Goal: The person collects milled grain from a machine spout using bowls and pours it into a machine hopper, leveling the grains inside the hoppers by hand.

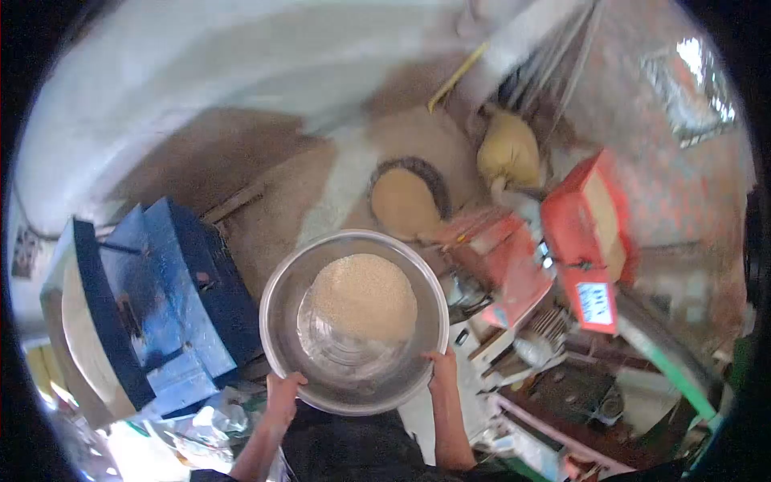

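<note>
A wide metal basin point(277, 301) is held in front of my body, with a heap of pale grain point(365, 297) lying in it. My left hand point(284, 394) grips the rim at the lower left, its fingers closed over the edge. On the lower right side of the rim, my right hand point(442, 369) is closed in the same way. Beyond the basin, a dark round container point(438, 181) on the floor holds a brownish grainy heap point(404, 202).
A blue metal machine point(173, 281) stands at the left. To the right are a red machine with a hopper point(574, 213) and a green-and-grey bar point(671, 353). A tied yellowish sack point(510, 153) leans by the wall. Assorted tools and parts point(554, 377) lie at the lower right.
</note>
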A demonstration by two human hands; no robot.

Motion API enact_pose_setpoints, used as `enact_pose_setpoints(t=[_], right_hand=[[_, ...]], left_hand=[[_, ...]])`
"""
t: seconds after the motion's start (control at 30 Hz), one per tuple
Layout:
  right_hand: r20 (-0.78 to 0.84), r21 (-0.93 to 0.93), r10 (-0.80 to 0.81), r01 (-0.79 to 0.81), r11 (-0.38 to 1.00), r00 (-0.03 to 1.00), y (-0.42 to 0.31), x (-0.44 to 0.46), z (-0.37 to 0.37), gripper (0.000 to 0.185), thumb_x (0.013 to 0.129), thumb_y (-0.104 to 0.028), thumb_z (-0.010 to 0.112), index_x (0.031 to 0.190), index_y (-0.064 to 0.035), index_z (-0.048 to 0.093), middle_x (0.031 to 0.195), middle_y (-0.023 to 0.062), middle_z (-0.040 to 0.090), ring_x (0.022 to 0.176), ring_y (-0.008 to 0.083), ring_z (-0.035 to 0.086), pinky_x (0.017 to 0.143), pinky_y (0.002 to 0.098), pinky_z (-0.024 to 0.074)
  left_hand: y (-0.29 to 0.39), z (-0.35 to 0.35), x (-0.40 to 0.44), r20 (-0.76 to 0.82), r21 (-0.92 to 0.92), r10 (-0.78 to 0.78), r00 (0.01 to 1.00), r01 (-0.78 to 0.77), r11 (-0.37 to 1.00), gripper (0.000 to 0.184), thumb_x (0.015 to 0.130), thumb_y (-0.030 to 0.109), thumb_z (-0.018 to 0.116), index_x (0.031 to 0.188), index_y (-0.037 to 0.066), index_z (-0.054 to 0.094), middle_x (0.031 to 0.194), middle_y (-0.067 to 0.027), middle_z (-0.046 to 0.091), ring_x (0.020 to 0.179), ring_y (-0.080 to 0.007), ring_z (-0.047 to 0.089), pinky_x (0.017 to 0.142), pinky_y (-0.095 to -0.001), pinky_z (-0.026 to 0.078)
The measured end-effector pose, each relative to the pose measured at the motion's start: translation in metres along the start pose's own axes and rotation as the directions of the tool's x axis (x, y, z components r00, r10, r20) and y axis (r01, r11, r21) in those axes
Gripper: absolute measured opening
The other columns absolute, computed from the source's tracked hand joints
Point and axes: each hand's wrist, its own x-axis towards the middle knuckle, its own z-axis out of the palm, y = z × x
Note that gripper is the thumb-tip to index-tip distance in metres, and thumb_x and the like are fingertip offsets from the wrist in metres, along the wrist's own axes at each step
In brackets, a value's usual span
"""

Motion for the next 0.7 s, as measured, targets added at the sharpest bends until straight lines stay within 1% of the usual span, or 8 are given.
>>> enact_pose_setpoints(t=[0.07, 0.1, 0.33, 0.37, 0.43, 0.5, 0.63, 0.7], right_hand=[[0.054, 0.002, -0.093, 0.093, 0.996, 0.994, -0.036, -0.037, 0.012, 0.053, 0.061, 0.007, 0.055, 0.113, 0.0036, 0.052, 0.101, 0.0121, 0.060, 0.090, 0.0257, 0.058, 0.078, 0.0384, 0.0479], [0.074, 0.035, -0.143, 0.141, 0.989, 0.987, -0.051, -0.060, 0.017, 0.055, 0.058, 0.008, 0.054, 0.112, 0.0036, 0.053, 0.100, 0.0118, 0.060, 0.090, 0.0255, 0.058, 0.078, 0.0378, 0.0477], [0.098, -0.118, -0.491, 0.500, 0.858, 0.865, -0.132, -0.232, 0.137, 0.060, 0.053, 0.007, 0.055, 0.112, 0.0008, 0.054, 0.097, 0.0110, 0.059, 0.086, 0.0235, 0.057, 0.076, 0.0327, 0.0466], [0.167, -0.238, -0.633, 0.654, 0.718, 0.756, -0.137, -0.249, 0.152, 0.060, 0.053, 0.006, 0.054, 0.113, 0.0012, 0.053, 0.098, 0.0113, 0.059, 0.087, 0.0236, 0.057, 0.076, 0.0322, 0.0464], [0.227, -0.255, -0.680, 0.716, 0.649, 0.697, -0.148, -0.299, 0.196, 0.059, 0.055, 0.005, 0.053, 0.113, 0.0023, 0.053, 0.099, 0.0113, 0.059, 0.088, 0.0233, 0.057, 0.077, 0.0309, 0.0457], [0.239, -0.192, -0.608, 0.651, 0.735, 0.757, -0.163, -0.344, 0.245, 0.058, 0.055, 0.005, 0.052, 0.113, 0.0030, 0.053, 0.100, 0.0110, 0.059, 0.089, 0.0230, 0.057, 0.077, 0.0302, 0.0453], [0.559, -0.150, -0.590, 0.771, 0.619, 0.582, -0.167, -0.397, 0.316, 0.055, 0.057, 0.005, 0.051, 0.112, 0.0029, 0.053, 0.101, 0.0117, 0.058, 0.091, 0.0235, 0.057, 0.081, 0.0303, 0.0448], [0.652, -0.111, -0.598, 0.839, 0.533, 0.467, -0.160, -0.430, 0.357, 0.054, 0.059, 0.005, 0.051, 0.113, 0.0034, 0.052, 0.103, 0.0129, 0.057, 0.093, 0.0242, 0.057, 0.084, 0.0314, 0.0453]], left_hand=[[0.048, 0.000, -0.047, -0.134, 0.073, 0.017, 0.991, -0.007, 0.997, 0.031, 0.061, 0.010, 0.062, 0.086, -0.007, 0.057, 0.075, -0.0106, 0.056, 0.068, -0.0191, 0.054, 0.060, -0.0303, 0.043], [0.056, -0.014, -0.055, -0.036, 0.120, 0.042, 0.998, -0.037, 0.992, 0.028, 0.062, 0.008, 0.062, 0.084, -0.007, 0.059, 0.072, -0.0098, 0.058, 0.066, -0.0185, 0.054, 0.058, -0.0298, 0.042], [0.114, -0.098, -0.096, 0.028, -0.305, 0.280, 0.960, -0.259, 0.917, 0.029, 0.064, 0.000, 0.060, 0.092, -0.007, 0.060, 0.078, -0.0098, 0.062, 0.069, -0.0187, 0.059, 0.062, -0.0297, 0.046], [0.130, -0.113, -0.100, 0.022, -0.296, 0.306, 0.952, -0.286, 0.911, 0.026, 0.066, 0.003, 0.060, 0.091, -0.007, 0.059, 0.076, -0.0094, 0.061, 0.067, -0.0172, 0.058, 0.060, -0.0287, 0.046], [0.160, -0.150, -0.112, 0.050, -0.496, 0.221, 0.974, -0.168, 0.852, 0.027, 0.070, 0.006, 0.058, 0.094, -0.005, 0.056, 0.079, -0.0099, 0.059, 0.065, -0.0181, 0.058, 0.059, -0.0297, 0.048], [0.182, -0.182, -0.117, 0.072, -0.722, 0.345, 0.936, -0.189, 0.665, 0.033, 0.074, 0.004, 0.055, 0.106, -0.004, 0.053, 0.089, -0.0130, 0.060, 0.078, -0.0197, 0.060, 0.071, -0.0318, 0.050], [0.209, -0.245, -0.119, -0.075, -0.828, 0.548, 0.833, -0.358, 0.432, 0.035, 0.092, 0.020, 0.042, 0.120, 0.000, 0.047, 0.106, -0.0092, 0.058, 0.094, -0.0175, 0.057, 0.082, -0.0308, 0.046], [0.209, -0.262, -0.100, -0.205, -0.924, 0.560, 0.803, -0.347, 0.160, 0.043, 0.097, 0.033, 0.034, 0.124, 0.002, 0.044, 0.116, -0.0092, 0.054, 0.104, -0.0181, 0.052, 0.091, -0.0327, 0.042]])
